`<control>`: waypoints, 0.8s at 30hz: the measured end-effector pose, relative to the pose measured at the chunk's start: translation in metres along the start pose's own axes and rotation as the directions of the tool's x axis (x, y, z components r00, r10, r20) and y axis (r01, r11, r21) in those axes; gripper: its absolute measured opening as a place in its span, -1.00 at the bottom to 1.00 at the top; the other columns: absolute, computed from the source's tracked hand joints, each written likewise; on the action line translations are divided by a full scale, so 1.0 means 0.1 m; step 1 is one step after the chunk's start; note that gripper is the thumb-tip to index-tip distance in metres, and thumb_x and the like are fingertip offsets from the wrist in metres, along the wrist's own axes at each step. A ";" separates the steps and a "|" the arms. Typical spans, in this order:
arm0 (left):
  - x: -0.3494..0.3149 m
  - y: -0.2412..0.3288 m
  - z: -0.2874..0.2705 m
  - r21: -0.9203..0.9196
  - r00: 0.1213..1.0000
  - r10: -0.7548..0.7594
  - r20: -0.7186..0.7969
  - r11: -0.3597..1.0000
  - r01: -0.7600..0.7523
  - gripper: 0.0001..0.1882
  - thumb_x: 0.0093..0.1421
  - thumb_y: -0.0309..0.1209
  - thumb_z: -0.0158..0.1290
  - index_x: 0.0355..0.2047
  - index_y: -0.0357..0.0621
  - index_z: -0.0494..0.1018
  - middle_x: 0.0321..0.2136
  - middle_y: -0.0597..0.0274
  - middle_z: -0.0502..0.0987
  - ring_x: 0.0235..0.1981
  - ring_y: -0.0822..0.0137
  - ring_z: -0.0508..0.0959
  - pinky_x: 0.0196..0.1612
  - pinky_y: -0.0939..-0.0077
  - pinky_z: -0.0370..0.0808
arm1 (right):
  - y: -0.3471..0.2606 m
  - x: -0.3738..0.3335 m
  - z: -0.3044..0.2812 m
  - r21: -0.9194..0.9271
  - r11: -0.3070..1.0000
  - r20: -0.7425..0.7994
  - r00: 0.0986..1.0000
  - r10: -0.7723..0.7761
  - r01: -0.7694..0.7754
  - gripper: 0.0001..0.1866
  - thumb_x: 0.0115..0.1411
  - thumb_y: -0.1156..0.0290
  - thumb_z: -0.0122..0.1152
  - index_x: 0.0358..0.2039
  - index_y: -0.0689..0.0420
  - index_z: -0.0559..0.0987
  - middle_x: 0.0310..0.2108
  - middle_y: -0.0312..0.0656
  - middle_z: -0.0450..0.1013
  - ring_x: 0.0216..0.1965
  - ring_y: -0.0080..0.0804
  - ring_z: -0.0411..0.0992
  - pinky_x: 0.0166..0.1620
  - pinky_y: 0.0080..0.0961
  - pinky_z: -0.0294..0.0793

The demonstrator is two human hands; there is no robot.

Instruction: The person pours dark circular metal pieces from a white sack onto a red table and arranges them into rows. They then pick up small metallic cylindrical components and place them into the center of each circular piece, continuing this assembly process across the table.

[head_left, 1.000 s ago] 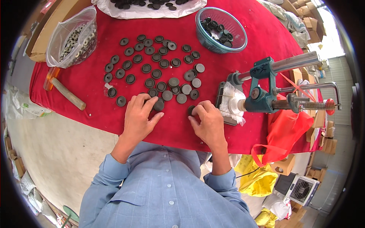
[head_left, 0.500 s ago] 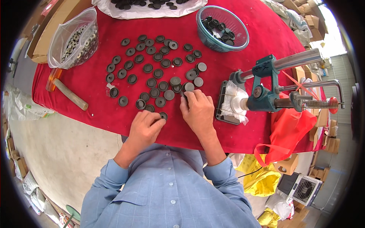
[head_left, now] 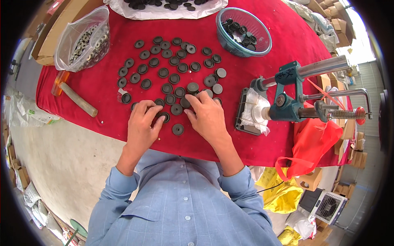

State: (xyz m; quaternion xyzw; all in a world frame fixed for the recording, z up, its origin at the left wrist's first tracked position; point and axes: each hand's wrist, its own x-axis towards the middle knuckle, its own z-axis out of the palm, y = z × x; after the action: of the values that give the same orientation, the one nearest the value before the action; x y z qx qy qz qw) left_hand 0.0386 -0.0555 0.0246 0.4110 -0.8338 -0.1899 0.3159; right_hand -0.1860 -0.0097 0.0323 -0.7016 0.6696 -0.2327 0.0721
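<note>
Your L hand (head_left: 142, 122) curls at a disc (head_left: 166, 117), R hand (head_left: 209, 119) at another disc (head_left: 185, 103) (can't tell if either's gripped); press (head_left: 282, 99) sits right of R, prob. for reach.

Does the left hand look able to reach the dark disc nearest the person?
Probably yes: the dark disc lies right of the left hand, with only red cloth between it and the thumb.

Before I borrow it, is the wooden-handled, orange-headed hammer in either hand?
No, the hammer lies on the red tablecloth, left of both the left hand and right hand.
</note>
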 end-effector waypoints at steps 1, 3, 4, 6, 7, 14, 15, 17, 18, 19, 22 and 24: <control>0.00 -0.03 -0.01 -0.022 1.000 -0.025 0.010 0.999 0.025 -0.68 0.10 -0.64 0.34 -0.11 -0.24 0.65 -0.10 0.08 0.54 -0.11 0.12 0.62 -0.20 0.33 0.59 | 0.01 0.00 0.05 -0.027 1.000 0.023 1.000 -0.010 0.011 -0.56 0.11 0.38 0.52 0.01 0.08 0.62 -0.17 -0.17 0.47 -0.13 -0.16 0.56 -0.13 -0.15 0.47; -0.01 -0.08 -0.01 -0.066 0.997 -0.074 0.032 0.995 0.076 -0.66 0.11 -0.63 0.34 -0.06 -0.23 0.66 -0.09 0.09 0.54 -0.12 0.15 0.62 -0.19 0.34 0.59 | 0.03 0.01 0.08 -0.013 1.000 0.027 1.000 -0.012 0.012 -0.55 0.11 0.39 0.53 0.03 0.07 0.62 -0.14 -0.16 0.46 -0.11 -0.17 0.56 -0.12 -0.13 0.45; -0.02 -0.10 -0.03 -0.080 0.996 -0.077 0.036 0.994 0.080 -0.65 0.12 -0.63 0.34 -0.04 -0.22 0.67 -0.09 0.10 0.54 -0.13 0.17 0.63 -0.19 0.34 0.59 | 0.02 0.01 0.07 -0.017 1.000 0.026 1.000 -0.016 0.016 -0.57 0.12 0.39 0.52 0.02 0.08 0.63 -0.15 -0.18 0.46 -0.11 -0.17 0.56 -0.12 -0.13 0.45; -0.04 -0.13 -0.06 -0.109 0.996 -0.082 0.043 0.990 0.086 -0.62 0.14 -0.63 0.34 -0.01 -0.20 0.68 -0.09 0.11 0.54 -0.15 0.20 0.63 -0.20 0.35 0.59 | 0.02 0.00 0.09 0.004 1.000 -0.022 0.999 -0.030 0.030 -0.63 0.15 0.39 0.50 -0.03 0.08 0.65 -0.18 -0.20 0.48 -0.14 -0.18 0.56 -0.13 -0.15 0.45; -0.05 -0.15 -0.06 -0.109 0.994 -0.100 0.051 0.989 0.105 -0.62 0.14 -0.63 0.34 -0.01 -0.20 0.69 -0.09 0.11 0.54 -0.17 0.21 0.63 -0.20 0.36 0.58 | 0.03 -0.01 0.11 0.024 0.999 -0.069 0.997 -0.039 0.041 -0.68 0.16 0.39 0.49 -0.06 0.09 0.66 -0.20 -0.21 0.49 -0.17 -0.18 0.56 -0.14 -0.16 0.45; -0.08 -0.12 -0.14 -0.110 0.985 -0.147 0.091 0.982 0.156 -0.60 0.11 -0.59 0.35 -0.01 -0.19 0.62 -0.13 0.13 0.56 -0.20 0.15 0.61 -0.24 0.30 0.58 | 0.02 -0.16 0.00 0.167 0.978 0.071 0.991 0.116 -0.127 -0.86 0.21 0.39 0.43 -0.22 0.09 0.70 -0.35 -0.18 0.51 -0.35 -0.10 0.56 -0.25 -0.16 0.52; -0.06 -0.10 -0.16 -0.112 0.983 -0.159 0.091 0.979 0.169 -0.59 0.11 -0.59 0.34 0.00 -0.19 0.60 -0.13 0.12 0.56 -0.20 0.15 0.62 -0.24 0.30 0.59 | 0.01 -0.14 -0.02 0.214 0.967 0.035 0.990 0.133 -0.138 -0.85 0.20 0.39 0.43 -0.22 0.09 0.70 -0.35 -0.18 0.51 -0.35 -0.09 0.56 -0.24 -0.15 0.53; 0.00 -0.07 -0.24 -0.099 0.972 -0.184 0.149 0.975 0.199 -0.58 0.11 -0.57 0.34 0.00 -0.18 0.57 -0.12 0.12 0.56 -0.18 0.12 0.62 -0.23 0.29 0.59 | 0.00 -0.04 -0.07 0.309 0.939 -0.035 0.985 0.170 -0.151 -0.82 0.19 0.38 0.44 -0.20 0.10 0.70 -0.35 -0.17 0.51 -0.34 -0.06 0.57 -0.23 -0.13 0.55; 0.04 -0.07 -0.26 -0.091 0.964 -0.196 0.177 0.972 0.214 -0.58 0.10 -0.57 0.34 0.00 -0.18 0.56 -0.12 0.11 0.56 -0.17 0.11 0.63 -0.22 0.28 0.59 | 0.03 0.04 -0.10 0.297 0.935 -0.029 0.977 0.210 -0.192 -0.78 0.17 0.38 0.46 -0.18 0.10 0.69 -0.30 -0.16 0.52 -0.28 -0.09 0.58 -0.19 -0.16 0.55; 0.07 -0.07 -0.26 -0.094 0.975 -0.160 0.153 0.980 0.175 -0.59 0.11 -0.56 0.34 0.00 -0.18 0.56 -0.11 0.11 0.56 -0.17 0.10 0.63 -0.22 0.27 0.59 | 0.05 0.12 -0.10 0.249 0.956 -0.070 0.982 0.175 -0.153 -0.76 0.17 0.37 0.47 -0.16 0.10 0.69 -0.27 -0.15 0.53 -0.26 -0.09 0.59 -0.18 -0.17 0.55; 0.19 -0.06 -0.20 -0.100 0.992 -0.080 0.100 0.991 0.089 -0.61 0.13 -0.55 0.33 0.00 -0.19 0.57 -0.09 0.11 0.56 -0.20 0.13 0.62 -0.22 0.29 0.58 | 0.17 0.32 -0.02 0.047 0.999 -0.139 0.990 0.010 -0.004 -0.69 0.15 0.37 0.48 -0.09 0.08 0.67 -0.15 -0.13 0.53 -0.15 -0.12 0.59 -0.12 -0.20 0.54; 0.27 -0.06 -0.11 -0.109 0.994 -0.066 0.091 0.991 0.075 -0.62 0.16 -0.55 0.32 0.02 -0.19 0.59 -0.06 0.12 0.56 -0.28 0.22 0.60 -0.25 0.38 0.56 | 0.25 0.40 0.09 0.023 1.000 -0.100 0.995 0.005 -0.003 -0.68 0.13 0.40 0.49 -0.09 0.09 0.66 -0.14 -0.11 0.53 -0.15 -0.09 0.59 -0.12 -0.19 0.55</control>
State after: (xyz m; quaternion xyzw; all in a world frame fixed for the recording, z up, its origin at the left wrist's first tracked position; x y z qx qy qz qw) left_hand 0.0370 -0.0815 0.0389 0.4131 -0.8199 -0.2653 0.2946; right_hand -0.2050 -0.0529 0.0230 -0.6867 0.6711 -0.2752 0.0470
